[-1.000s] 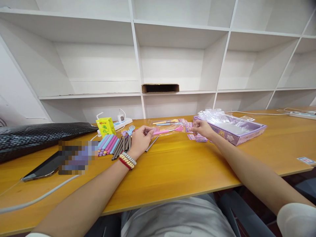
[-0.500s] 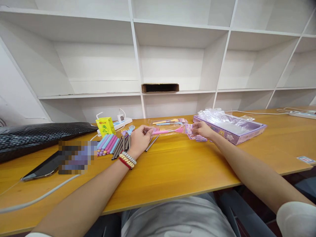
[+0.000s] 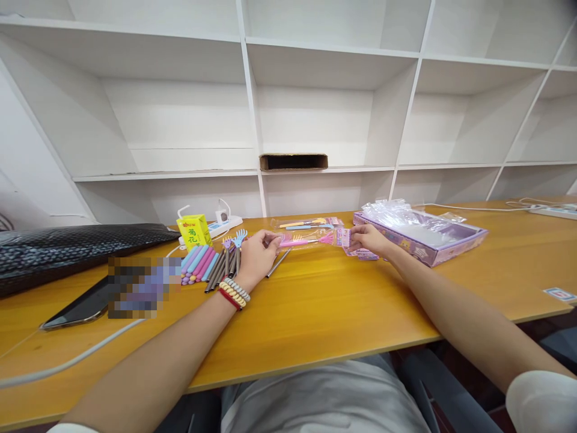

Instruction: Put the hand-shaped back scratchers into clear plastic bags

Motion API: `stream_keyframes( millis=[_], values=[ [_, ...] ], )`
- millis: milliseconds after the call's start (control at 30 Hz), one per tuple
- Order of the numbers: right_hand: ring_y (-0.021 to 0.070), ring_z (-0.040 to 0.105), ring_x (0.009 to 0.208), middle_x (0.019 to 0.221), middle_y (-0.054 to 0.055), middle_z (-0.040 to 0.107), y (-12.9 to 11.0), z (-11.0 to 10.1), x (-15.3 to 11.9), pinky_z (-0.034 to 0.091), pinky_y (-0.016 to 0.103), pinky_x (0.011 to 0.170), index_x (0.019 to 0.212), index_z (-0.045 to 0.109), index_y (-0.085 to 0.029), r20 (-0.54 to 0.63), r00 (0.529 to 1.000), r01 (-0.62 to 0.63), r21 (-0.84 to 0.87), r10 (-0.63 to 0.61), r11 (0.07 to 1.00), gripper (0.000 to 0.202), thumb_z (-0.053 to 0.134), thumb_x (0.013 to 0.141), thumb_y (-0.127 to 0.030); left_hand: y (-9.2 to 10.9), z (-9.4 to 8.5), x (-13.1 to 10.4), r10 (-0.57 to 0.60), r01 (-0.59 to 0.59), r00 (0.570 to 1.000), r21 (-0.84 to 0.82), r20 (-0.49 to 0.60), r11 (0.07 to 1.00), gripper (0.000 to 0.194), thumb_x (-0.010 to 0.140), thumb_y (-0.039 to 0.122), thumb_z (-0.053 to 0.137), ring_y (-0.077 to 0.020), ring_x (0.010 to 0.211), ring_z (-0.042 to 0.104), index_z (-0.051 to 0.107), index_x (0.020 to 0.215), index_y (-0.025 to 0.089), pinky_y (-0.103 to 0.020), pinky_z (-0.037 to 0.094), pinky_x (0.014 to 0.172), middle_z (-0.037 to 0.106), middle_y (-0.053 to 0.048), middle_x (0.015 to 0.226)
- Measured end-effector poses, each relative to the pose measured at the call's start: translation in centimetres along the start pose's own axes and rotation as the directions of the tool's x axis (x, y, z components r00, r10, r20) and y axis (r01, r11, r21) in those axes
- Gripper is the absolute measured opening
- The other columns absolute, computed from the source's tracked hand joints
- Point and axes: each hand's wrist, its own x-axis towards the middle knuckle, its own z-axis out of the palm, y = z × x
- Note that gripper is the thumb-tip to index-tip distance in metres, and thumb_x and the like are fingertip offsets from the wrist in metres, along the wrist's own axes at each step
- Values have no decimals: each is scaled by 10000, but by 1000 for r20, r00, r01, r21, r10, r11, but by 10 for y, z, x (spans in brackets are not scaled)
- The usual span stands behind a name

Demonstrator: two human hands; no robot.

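A pink back scratcher (image 3: 311,240) lies inside a clear plastic bag held level above the table. My left hand (image 3: 258,258) pinches the bag's left end, by the handle. At the other end, the fingers of my right hand (image 3: 367,239) are closed on the pink printed card (image 3: 342,237) of the bag. Behind it lie bagged back scratchers, one with a blue handle (image 3: 306,227). Scratcher heads on metal rods (image 3: 229,252) are beside my left hand, next to a stack of pink, blue and purple handles (image 3: 197,264). More printed cards (image 3: 362,254) lie under my right hand.
A purple box (image 3: 433,255) with clear plastic bags (image 3: 390,211) stands at the right. At the left are a yellow drink carton (image 3: 193,231), a power strip (image 3: 225,225), a phone (image 3: 81,300) and a black textured bag (image 3: 81,249). White shelves (image 3: 315,120) rise behind the table.
The bag's card has straightened and come more into line with the back scratcher. Both hands stay almost where they were, still holding the two ends.
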Motion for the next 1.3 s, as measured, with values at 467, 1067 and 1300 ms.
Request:
stream_keyframes(
  millis=[467,1067,1300],
  values=[
    [156,635,510,605,55,659,0,2,-1,541,241,446,890,597,-110,-19,1000,1,-124,-3,992,154,585,737,-114,9,-3,-2,15,-17,1000,44,27,999,189,741,336,561,-159,658,613,622,787,163,-279,460,635,670,-30,696],
    [186,651,557,663,97,673,-2,2,-7,570,327,584,840,616,-84,152,988,-13,120,-6,993,241,695,703,-266,9,-4,-2,23,-26,999,69,35,997,192,746,342,546,-165,660,609,626,782,171,-284,456,632,663,-25,668],
    [141,631,555,691,55,681,0,2,-6,546,267,581,900,623,-104,169,985,-3,66,-9,998,358,770,585,-189,10,-5,-2,21,-23,999,55,30,998,204,739,358,557,-169,659,610,628,781,172,-284,455,624,666,-31,679]
  ],
)
